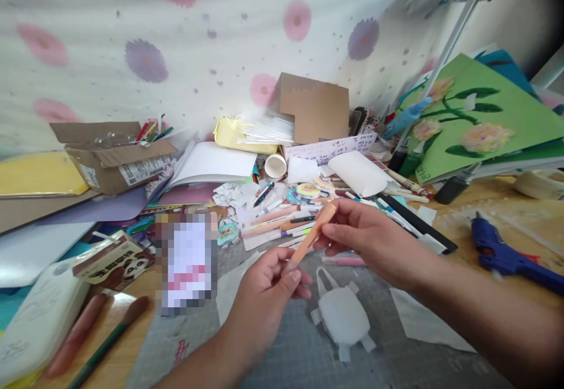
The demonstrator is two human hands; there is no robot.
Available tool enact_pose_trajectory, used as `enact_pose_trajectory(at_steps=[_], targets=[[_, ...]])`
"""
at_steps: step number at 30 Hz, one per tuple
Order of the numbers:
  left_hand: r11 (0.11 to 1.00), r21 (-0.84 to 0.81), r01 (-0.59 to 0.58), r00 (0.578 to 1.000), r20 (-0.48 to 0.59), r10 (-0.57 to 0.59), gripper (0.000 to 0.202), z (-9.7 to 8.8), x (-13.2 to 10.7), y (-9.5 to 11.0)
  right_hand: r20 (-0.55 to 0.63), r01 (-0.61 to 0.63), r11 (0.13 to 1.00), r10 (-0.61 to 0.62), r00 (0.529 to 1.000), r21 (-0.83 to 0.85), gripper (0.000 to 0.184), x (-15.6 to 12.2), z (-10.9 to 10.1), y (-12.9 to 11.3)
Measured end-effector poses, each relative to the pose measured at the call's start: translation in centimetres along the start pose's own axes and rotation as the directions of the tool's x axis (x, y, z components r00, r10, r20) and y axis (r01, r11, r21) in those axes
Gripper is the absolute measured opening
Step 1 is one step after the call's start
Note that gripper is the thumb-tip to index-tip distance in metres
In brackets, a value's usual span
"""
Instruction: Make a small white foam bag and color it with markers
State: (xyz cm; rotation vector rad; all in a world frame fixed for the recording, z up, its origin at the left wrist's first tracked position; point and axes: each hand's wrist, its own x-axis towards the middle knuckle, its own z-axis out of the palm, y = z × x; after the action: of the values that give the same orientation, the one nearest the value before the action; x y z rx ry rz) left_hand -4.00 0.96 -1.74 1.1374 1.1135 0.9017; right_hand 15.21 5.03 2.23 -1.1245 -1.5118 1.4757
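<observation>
Well, marker (pixel 311 239) over grey mat (pixel 299 348), floral curtain (pixel 211 66)

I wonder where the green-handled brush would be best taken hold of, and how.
Probably by its slim green handle, with the left hand, once free, coming from above and the right: the brown head points forward, the handle slants back nearer, and a reddish-brown object lies close on its left.

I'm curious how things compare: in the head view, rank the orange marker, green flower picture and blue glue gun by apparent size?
Green flower picture
Blue glue gun, cut off by the edge
Orange marker
</observation>
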Motion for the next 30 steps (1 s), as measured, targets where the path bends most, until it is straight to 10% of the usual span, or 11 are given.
enact_pose_trajectory(at_steps=[2, 6, 15, 24, 30], targets=[[0.998, 0.057, 0.028, 0.999, -0.031, -0.026, 0.025, -0.3, 0.2, 0.0, -0.049, 0.092, 0.936, -0.115, 0.992, -0.34, 0.021, 0.1, -2.0, 0.3], [0.962, 0.256, 0.095, 0.981, -0.191, -0.046, 0.033, -1.8, 1.3, 0.4, -0.027, 0.135, 0.525, -0.289, 0.957, -0.84, 0.02, 1.4, -5.6, 0.5], [0.613, 0.784, 0.102, 0.942, -0.274, 0.194, 0.029, -5.6, 4.1, 1.4, 0.302, 0.31, 0.311, -0.074, 0.95, -0.898, 0.018, 4.6, -3.8, 2.2], [0.346, 0.938, -0.035, 0.909, -0.114, 0.401, 0.029, -4.8, 3.6, 1.2, 0.075, 0.108, 0.212, -0.155, 0.985, -0.971, 0.032, 4.5, -7.8, 1.5], [0.255, 0.961, -0.104, 0.95, 0.02, 0.312, 0.045, -4.2, 3.5, 0.2, 0.004, 0.03, 0.167, -0.157, 0.988, -0.985, 0.064, 8.7, -6.4, 2.2]])
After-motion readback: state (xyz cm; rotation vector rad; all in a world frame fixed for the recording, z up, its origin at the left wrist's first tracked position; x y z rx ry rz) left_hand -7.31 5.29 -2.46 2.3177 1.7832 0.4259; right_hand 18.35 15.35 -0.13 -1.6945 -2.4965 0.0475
